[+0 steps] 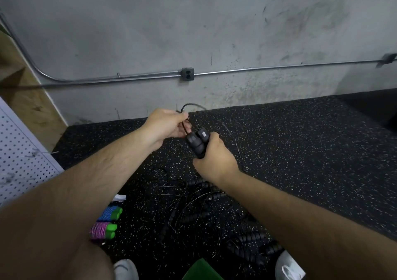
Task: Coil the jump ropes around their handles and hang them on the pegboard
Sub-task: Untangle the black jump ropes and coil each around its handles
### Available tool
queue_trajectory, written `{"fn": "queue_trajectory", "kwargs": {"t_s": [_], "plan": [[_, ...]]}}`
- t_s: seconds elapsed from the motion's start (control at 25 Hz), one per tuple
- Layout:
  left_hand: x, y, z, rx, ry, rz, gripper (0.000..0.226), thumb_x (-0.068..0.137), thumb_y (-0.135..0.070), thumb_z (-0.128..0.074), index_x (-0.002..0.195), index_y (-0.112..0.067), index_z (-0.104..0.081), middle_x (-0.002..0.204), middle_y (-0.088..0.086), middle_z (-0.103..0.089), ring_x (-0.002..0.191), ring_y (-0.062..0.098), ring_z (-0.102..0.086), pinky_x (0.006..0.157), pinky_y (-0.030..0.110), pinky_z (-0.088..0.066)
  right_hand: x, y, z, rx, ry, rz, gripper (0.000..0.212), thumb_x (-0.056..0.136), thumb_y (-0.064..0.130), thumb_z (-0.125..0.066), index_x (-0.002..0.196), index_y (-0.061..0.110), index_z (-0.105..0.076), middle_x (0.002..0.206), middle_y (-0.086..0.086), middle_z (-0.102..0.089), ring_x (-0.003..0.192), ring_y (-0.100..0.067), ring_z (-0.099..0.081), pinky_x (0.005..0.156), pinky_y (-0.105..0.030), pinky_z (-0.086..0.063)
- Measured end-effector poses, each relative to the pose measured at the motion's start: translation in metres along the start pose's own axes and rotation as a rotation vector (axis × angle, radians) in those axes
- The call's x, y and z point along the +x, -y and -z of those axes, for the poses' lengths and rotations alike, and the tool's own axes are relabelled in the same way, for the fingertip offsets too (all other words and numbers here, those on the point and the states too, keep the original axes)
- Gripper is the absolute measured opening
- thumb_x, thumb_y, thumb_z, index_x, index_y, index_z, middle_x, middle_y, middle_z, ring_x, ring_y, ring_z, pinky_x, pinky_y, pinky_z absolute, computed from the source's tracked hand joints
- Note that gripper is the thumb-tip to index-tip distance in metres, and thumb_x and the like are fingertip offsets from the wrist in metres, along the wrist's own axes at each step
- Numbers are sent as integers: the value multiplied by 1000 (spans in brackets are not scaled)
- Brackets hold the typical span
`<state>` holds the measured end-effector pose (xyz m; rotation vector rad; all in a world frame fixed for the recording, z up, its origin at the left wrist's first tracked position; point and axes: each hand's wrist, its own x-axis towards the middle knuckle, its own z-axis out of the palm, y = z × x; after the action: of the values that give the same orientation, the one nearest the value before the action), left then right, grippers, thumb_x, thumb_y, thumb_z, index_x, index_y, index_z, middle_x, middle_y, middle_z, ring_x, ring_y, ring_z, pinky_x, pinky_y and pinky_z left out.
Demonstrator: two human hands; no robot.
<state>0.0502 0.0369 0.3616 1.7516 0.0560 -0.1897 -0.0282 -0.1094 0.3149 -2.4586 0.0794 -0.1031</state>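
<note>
Two hands are counted: the left hand [165, 127] and the right hand [214, 161]. Two black handles [196, 140] and one black cord [184, 105] are held. Two coiled ropes are seen on the floor [300, 151]: the blue rope [109, 213] and the pink rope [101, 230]. One pegboard [21, 161] and one outlet [188, 74] are counted. The tangled black ropes [193, 215] cannot be numbered.

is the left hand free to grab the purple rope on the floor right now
Probably not yet: the left hand pinches the black rope by the handles. The purple rope lies uncovered on the floor, so only letting go stands in the way.

Matt handles [196, 142]; speckled floor [300, 151] (rubbery)
</note>
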Motion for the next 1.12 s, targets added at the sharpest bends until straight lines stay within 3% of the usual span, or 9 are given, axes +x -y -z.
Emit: {"fn": "queue_trajectory", "kwargs": {"t_s": [0.08, 0.16, 0.24, 0.32, 0.4, 0.56, 0.72, 0.96, 1.12], "plan": [[-3, 8, 10, 267, -3, 80, 35, 101, -33, -60, 105, 1, -70, 88, 12, -76, 74, 22, -74, 66, 29, -60, 1, 3, 13, -227, 17, 90, 50, 83, 24, -68, 123, 14, -40, 119, -7, -54, 102, -28, -59, 84, -43, -51], [-6, 12, 17, 710, -81, -107, 34, 101, -36, -58, 104, -4, -67, 96, 6, -71, 81, 25, -71, 70, 28, -56, 7, 6, 27, -418, 22, 164, 52, 83, 22, -68, 125, 12, -39, 120, -9, -54, 104, -30, -59, 84, -42, -48], [-17, 10, 17, 854, 18, -435, 37, 93, -23, -63, 128, -15, -55, 127, 1, -54, 112, 16, -59, 99, 31, -49, 15, 8, 36, -537, 14, 225, 53, 83, 21, -67, 127, 11, -39, 123, -10, -54, 108, -31, -58, 87, -41, -46], [-22, 10, 14, 939, 252, -624, 82, 82, -20, -70, 153, -22, -29, 151, -3, -31, 139, 16, -35, 122, 39, -26, 23, 11, 41, -601, 2, 287, 56, 83, 20, -67, 130, 9, -39, 126, -10, -53, 112, -31, -57, 93, -41, -45], [-19, 14, 7, 1133, 268, -720, 100, 79, -27, -73, 159, -22, -13, 157, -4, -22, 143, 14, -25, 123, 39, -16, 29, 15, 40, -645, -2, 345, 61, 82, 22, -67, 133, 7, -38, 128, -11, -52, 116, -30, -55, 99, -41, -44], [-4, 16, 7, 1358, 70, -848, 76, 82, -35, -71, 145, -11, -36, 134, 4, -45, 122, 21, -50, 110, 36, -36, 38, 20, 34, -611, -38, 398, 59, 81, 25, -66, 132, 9, -40, 127, -9, -52, 117, -29, -53, 101, -40, -41], [0, 18, 18, 1370, -5, -761, 70, 85, -41, -71, 138, -9, -39, 129, 6, -48, 112, 22, -55, 103, 34, -39, 46, 12, 39, -607, -37, 347, 68, 79, 40, -65, 138, 19, -38, 131, -4, -48, 118, -31, -48, 100, -48, -41], [4, 27, 28, 1355, -23, -710, 63, 86, -47, -67, 132, -12, -43, 120, 3, -50, 106, 19, -55, 99, 36, -44, 55, 10, 33, -495, -8, 364, 63, 83, 26, -67, 139, 17, -40, 130, -4, -44, 117, -27, -40, 100, -45, -41], [7, 33, 27, 1277, -34, -759, 75, 85, -57, -58, 143, -12, -39, 132, 3, -48, 120, 20, -49, 109, 38, -40, 59, 7, 34, -478, -24, 389, 60, 85, 24, -68, 138, 12, -43, 128, -6, -45, 117, -25, -42, 100, -42, -42]]}}
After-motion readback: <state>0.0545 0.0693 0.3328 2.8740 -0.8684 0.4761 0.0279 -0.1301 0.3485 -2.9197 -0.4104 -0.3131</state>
